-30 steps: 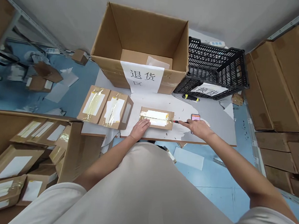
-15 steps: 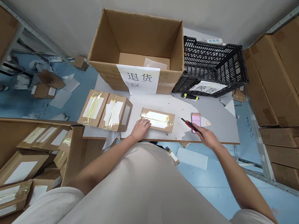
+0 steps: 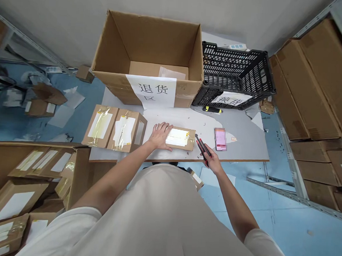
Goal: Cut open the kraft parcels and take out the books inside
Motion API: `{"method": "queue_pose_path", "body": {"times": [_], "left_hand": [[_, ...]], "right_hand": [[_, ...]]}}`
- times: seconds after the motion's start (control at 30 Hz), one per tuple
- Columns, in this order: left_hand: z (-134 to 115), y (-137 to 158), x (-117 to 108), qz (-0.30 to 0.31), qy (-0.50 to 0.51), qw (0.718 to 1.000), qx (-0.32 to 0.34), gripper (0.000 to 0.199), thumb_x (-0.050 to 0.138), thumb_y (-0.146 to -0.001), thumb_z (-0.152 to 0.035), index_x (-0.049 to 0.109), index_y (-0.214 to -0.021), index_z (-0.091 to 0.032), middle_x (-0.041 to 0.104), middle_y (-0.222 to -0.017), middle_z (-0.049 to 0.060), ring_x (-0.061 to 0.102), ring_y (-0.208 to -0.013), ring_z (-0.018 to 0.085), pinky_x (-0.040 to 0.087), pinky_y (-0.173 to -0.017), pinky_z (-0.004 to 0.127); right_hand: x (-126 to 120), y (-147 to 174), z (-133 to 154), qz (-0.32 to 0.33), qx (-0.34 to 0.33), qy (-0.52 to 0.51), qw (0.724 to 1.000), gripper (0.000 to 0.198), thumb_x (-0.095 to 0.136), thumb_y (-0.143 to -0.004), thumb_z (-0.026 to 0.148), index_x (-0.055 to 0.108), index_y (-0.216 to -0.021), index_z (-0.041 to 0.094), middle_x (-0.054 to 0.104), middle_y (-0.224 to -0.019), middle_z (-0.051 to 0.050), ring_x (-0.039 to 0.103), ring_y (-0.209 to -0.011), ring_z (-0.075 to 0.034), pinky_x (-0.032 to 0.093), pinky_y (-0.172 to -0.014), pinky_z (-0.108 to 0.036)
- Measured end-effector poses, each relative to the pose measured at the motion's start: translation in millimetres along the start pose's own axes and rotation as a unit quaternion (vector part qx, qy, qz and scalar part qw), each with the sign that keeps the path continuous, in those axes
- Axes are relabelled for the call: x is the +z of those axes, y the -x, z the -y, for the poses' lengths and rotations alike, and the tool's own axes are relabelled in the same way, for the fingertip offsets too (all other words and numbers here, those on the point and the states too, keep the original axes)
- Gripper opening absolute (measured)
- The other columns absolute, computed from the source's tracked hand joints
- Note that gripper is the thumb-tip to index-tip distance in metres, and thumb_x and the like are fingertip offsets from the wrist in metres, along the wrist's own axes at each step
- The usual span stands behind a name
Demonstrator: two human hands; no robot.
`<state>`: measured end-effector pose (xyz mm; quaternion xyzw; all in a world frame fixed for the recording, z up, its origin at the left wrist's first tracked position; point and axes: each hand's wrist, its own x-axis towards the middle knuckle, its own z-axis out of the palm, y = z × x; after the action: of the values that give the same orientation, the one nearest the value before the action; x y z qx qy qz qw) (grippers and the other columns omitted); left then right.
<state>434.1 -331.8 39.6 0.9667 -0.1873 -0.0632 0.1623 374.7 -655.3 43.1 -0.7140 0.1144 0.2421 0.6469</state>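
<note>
A small cardboard box (image 3: 191,140) with white labels and clear tape lies flat on the table. My left hand (image 3: 159,137) spans its left end, thumb at the near side and fingers over the far side, gripping it. In my right hand (image 3: 211,160) is a red and black utility knife (image 3: 200,144), its tip pointing up-left beside the box's right end. Whether the tip touches the box I cannot tell. Two taped cardboard boxes, a left one (image 3: 100,126) and a right one (image 3: 126,131), stand side by side left of my left hand.
A big open carton (image 3: 110,81) with a paper sign stands at the back of the table (image 3: 245,148), beside a black plastic crate (image 3: 233,94). A yellow-black cutter (image 3: 212,109) and a phone (image 3: 220,138) lie right. A large carton (image 3: 81,176) of parcels stands lower left.
My right hand has brought the utility knife left, from near the phone to the box's right end. My left hand has spread and shifted to grip the box's left end.
</note>
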Motion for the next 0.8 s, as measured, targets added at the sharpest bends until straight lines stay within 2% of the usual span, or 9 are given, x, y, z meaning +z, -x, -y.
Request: {"method": "queue_pose_path", "body": {"times": [0.1,0.2,0.33,0.53,0.67,0.8], "left_hand": [[-1,3,0,-0.009,0.022,1.0,0.004,0.117,0.079,-0.045,-0.062,0.032,-0.142,-0.018,0.042,-0.137,0.02,0.032,-0.129,0.04,0.036,-0.1,0.052],[-1,4,0,-0.01,0.031,0.999,0.0,0.115,0.08,-0.045,-0.06,0.032,-0.142,-0.02,0.042,-0.136,0.019,0.033,-0.127,0.04,0.043,-0.093,0.05],[-2,4,2,-0.01,0.036,0.999,-0.011,0.115,0.08,-0.044,-0.06,0.033,-0.142,-0.021,0.042,-0.135,0.02,0.034,-0.125,0.041,0.046,-0.088,0.051],[-4,4,1,-0.009,0.038,0.999,-0.014,0.114,0.08,-0.045,-0.059,0.033,-0.142,-0.021,0.041,-0.134,0.019,0.033,-0.126,0.041,0.047,-0.087,0.051],[-4,4,1,-0.002,0.034,0.999,-0.03,0.113,0.079,-0.047,-0.059,0.032,-0.142,-0.021,0.041,-0.135,0.02,0.033,-0.126,0.041,0.046,-0.087,0.051],[-2,5,2,-0.014,0.04,0.998,-0.036,0.112,0.078,-0.05,-0.06,0.031,-0.143,-0.019,0.039,-0.138,0.02,0.032,-0.127,0.042,0.046,-0.09,0.052]], "right_hand": [[-8,3,1,0.026,0.009,0.026,0.999,0.077,0.06,-0.078,0.051,0.035,-0.145,0.022,0.06,-0.075,0.002,0.039,-0.04,-0.005,0.03,-0.034,-0.02],[-17,10,4,0.061,0.013,0.053,0.997,0.074,0.06,-0.08,0.049,0.037,-0.144,0.019,0.051,-0.061,0.006,0.037,-0.04,-0.006,0.03,-0.036,-0.021],[-19,19,1,0.079,0.012,0.057,0.995,0.074,0.059,-0.081,0.05,0.034,-0.145,0.021,0.049,-0.064,0.006,0.037,-0.04,-0.006,0.029,-0.036,-0.02],[-11,28,-20,0.047,0.013,0.017,0.999,0.075,0.06,-0.08,0.052,0.033,-0.145,0.026,0.055,-0.075,0.003,0.04,-0.039,-0.005,0.03,-0.034,-0.02],[-1,36,-32,0.057,0.023,0.027,0.998,0.07,0.061,-0.079,0.053,0.041,-0.141,0.027,0.057,-0.071,0.003,0.039,-0.038,-0.006,0.03,-0.034,-0.021],[1,45,-34,0.016,0.025,0.026,0.999,0.069,0.059,-0.08,0.053,0.041,-0.141,0.024,0.061,-0.073,0.001,0.038,-0.037,-0.006,0.03,-0.033,-0.022]]}}
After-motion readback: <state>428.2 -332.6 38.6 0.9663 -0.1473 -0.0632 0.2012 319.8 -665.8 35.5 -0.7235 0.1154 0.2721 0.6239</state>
